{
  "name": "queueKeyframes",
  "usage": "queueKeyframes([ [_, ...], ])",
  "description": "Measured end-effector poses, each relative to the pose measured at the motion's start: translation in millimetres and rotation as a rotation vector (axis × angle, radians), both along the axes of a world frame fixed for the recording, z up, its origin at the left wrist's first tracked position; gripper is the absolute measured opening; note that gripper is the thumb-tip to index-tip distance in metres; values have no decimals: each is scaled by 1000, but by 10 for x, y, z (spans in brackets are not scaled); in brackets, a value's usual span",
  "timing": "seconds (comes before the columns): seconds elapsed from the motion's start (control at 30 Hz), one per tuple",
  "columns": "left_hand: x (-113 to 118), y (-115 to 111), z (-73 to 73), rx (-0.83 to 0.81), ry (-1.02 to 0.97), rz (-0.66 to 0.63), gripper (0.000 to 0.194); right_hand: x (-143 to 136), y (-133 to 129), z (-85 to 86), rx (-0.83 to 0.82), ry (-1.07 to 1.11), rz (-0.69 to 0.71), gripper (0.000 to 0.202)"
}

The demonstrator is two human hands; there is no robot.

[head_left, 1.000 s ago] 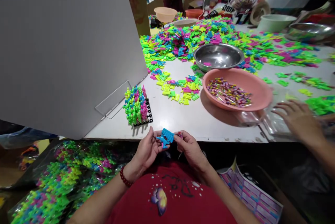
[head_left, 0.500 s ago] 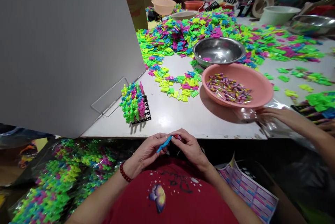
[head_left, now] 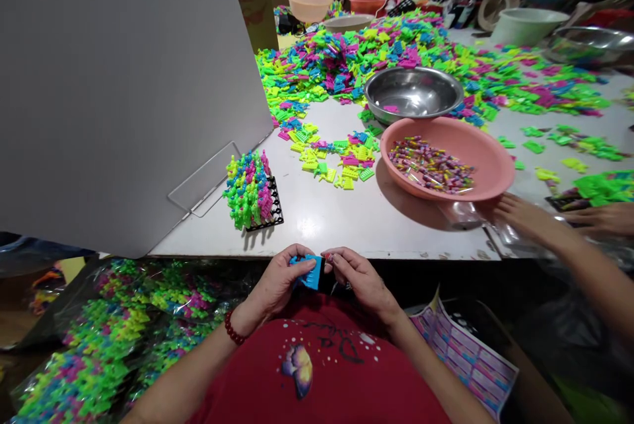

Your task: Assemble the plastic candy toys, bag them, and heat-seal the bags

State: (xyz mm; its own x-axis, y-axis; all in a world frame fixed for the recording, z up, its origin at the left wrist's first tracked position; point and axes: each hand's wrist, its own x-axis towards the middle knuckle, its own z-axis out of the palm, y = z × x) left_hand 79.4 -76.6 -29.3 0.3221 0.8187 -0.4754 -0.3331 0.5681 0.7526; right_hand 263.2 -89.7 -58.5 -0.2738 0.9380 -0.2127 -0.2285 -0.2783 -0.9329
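By the tabletop's (head_left: 337, 219) near edge | I see the left hand (head_left: 275, 280) pinching a blue piece (head_left: 312, 274) | right hand (head_left: 360, 277), just beside, gripping a red item (head_left: 329, 257)

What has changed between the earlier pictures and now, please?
The left hand turned the blue plastic piece edge-on, then broad side showing again. A co-worker's hand moved leftward toward the round pink plastic bowl. The right hand still holds a small red item; the bowl and black plastic rack stayed put.
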Motion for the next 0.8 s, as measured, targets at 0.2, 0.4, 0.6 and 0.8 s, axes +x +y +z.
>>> queueKeyframes([
  [0.2, -15, -16, -26, 26, 93, -43, 38, 5, 13, -27, -30, 16, 27, 39],
  [0.4, 6, -17, -6, 21, 119, -81, 39, -18, -2, -53, -72, 64, 39, 40],
  [0.6, 13, -21, -6, 11, 131, -103, 37, -11, -15, -40, -55, 12, 42, 38],
  [0.8, -14, -43, -32, 123, 246, -112, 35, 23, -7, -51, 38, -103, 19, 36],
])
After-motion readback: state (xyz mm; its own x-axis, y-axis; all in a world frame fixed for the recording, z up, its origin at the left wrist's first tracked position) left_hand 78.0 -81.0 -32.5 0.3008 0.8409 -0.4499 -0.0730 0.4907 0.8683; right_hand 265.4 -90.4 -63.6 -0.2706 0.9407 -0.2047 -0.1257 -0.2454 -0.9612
